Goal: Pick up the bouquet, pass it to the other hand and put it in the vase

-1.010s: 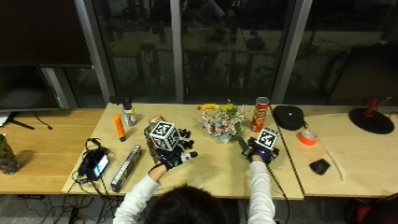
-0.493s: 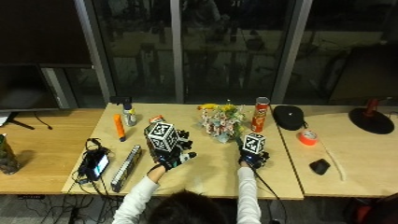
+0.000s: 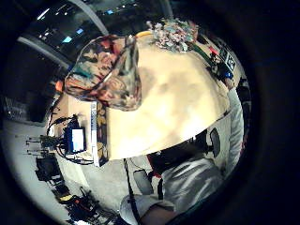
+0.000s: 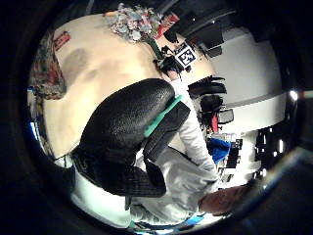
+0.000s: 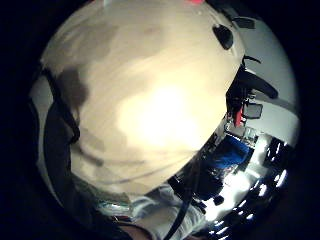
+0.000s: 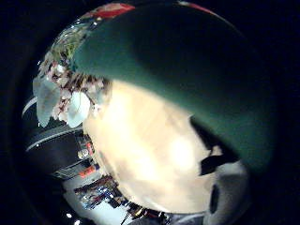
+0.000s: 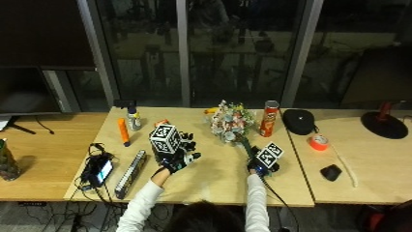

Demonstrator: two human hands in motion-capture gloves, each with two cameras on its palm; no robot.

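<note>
Your right hand (image 7: 262,164) is closed around the green stem of the pale pink and white flower bouquet (image 7: 230,122), whose head lies on the table beyond your grip, so it can droop and slip before your open left hand (image 7: 175,159) takes it.

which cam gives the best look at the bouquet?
Outside view: whole bouquet on the table, stem toward the right hand. Both left palm views show its flowers small at the edge; right thumb side shows flowers close, partly blocked; right little finger side, none.
</note>
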